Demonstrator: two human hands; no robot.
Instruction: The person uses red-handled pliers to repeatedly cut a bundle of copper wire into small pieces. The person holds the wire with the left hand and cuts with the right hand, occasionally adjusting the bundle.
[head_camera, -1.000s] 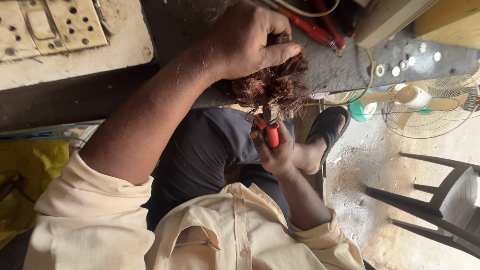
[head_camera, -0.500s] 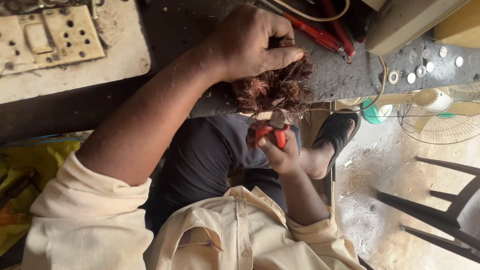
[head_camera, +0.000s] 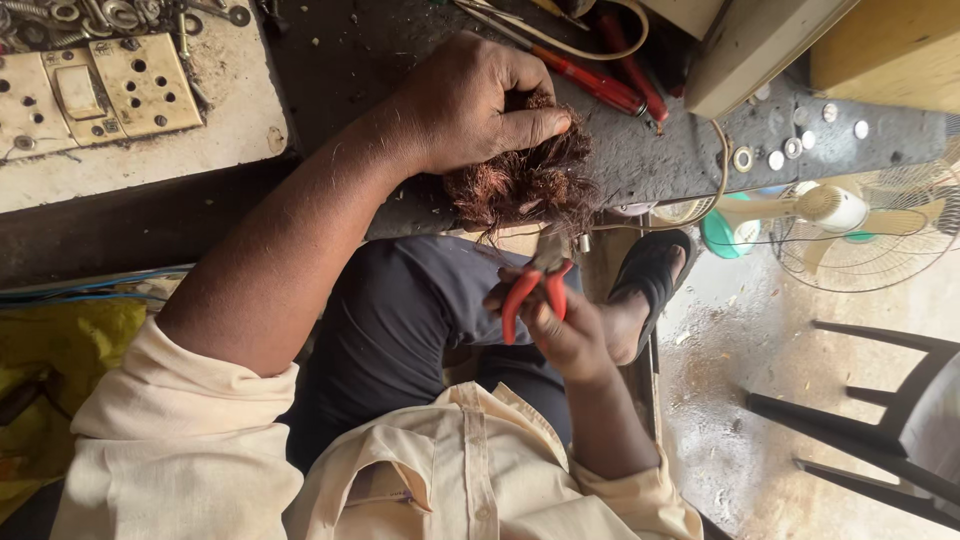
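Note:
My left hand (head_camera: 480, 100) is closed over a tangled bundle of copper wire (head_camera: 525, 185) at the front edge of the dark workbench (head_camera: 660, 150). The wire strands hang down over the edge. Just below, my right hand (head_camera: 570, 335) holds red-handled pliers (head_camera: 530, 285) upright over my lap. Their metal jaws point up into the bottom of the bundle, and the handles are spread apart.
A dirty socket and switch board (head_camera: 95, 90) lies at top left. Red-handled screwdrivers (head_camera: 600, 85) and several washers (head_camera: 790, 150) rest on the bench. On the floor at right are a small fan (head_camera: 860, 215) and a dark chair (head_camera: 870, 430). My sandalled foot (head_camera: 650, 270) is below the bench.
My right hand has dropped slightly with the pliers and their handles look wider apart. My left hand keeps its grip on the wire bundle.

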